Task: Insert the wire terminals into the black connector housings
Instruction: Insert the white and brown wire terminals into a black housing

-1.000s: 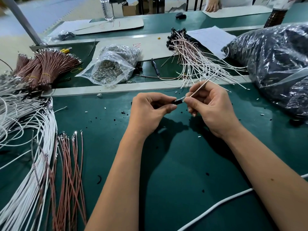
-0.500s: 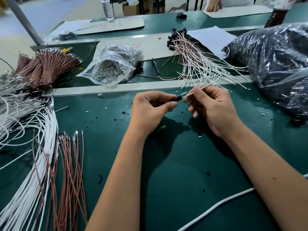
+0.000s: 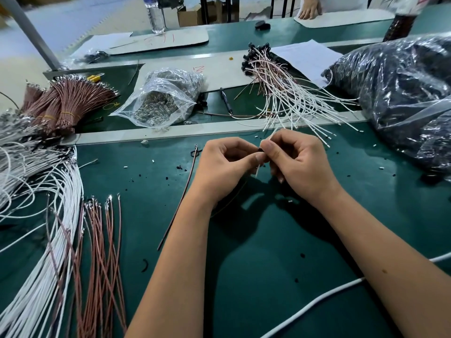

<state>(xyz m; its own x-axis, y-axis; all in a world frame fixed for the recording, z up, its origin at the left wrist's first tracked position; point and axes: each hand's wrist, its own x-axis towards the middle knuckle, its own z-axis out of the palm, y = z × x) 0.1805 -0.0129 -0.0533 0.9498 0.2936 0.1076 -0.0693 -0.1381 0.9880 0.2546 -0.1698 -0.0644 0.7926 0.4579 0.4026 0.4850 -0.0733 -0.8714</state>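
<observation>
Both hands meet mid-table over the mat [image 3: 244, 240] — the left hand [image 3: 224, 167] pinching a black housing [image 3: 260, 150], mostly hidden, the right hand [image 3: 300, 164] pinching a white wire [image 3: 272, 134] at it — so a tilted terminal could jam or bend, or slip unseated.

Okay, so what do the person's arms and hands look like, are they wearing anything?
Both forearms are bare as far as the frame shows: no sleeves, gloves, watch or rings visible on the left hand or right hand. Fingernails are short and unpainted.
</observation>
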